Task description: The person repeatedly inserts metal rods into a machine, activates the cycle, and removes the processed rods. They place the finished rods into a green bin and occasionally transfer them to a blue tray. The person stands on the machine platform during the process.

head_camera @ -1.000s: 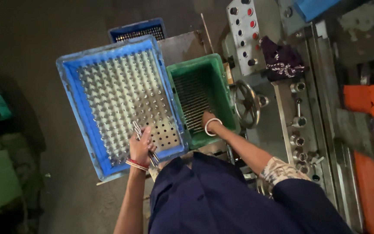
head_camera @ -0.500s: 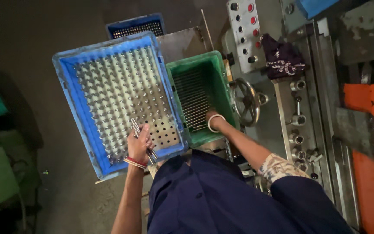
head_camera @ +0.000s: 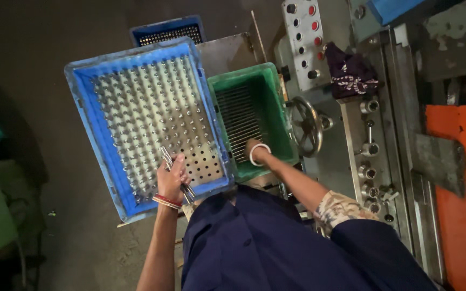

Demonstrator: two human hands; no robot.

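My left hand (head_camera: pixel 173 175) is closed around a few thin metal rods (head_camera: pixel 167 156) over the near right corner of a blue crate (head_camera: pixel 82 102). Inside that crate lies a perforated metal plate (head_camera: pixel 203 161) with many rods standing upright in its holes; the near right holes are bare. My right hand (head_camera: pixel 253 149), a white bangle at the wrist, reaches down into a green crate (head_camera: pixel 276 102) that holds a row of lying metal rods (head_camera: pixel 238 121). The fingers are hidden among the rods, so its grip cannot be told.
A grey machine stands to the right with a handwheel (head_camera: pixel 306 126), a button panel (head_camera: pixel 303 37) and a dark cloth (head_camera: pixel 351 75). A second blue crate (head_camera: pixel 168 29) sits behind the first. An orange surface (head_camera: pixel 465 178) lies at far right.
My right hand has pushed slightly deeper into the green crate. My left hand stays with the rods at the blue crate's corner.
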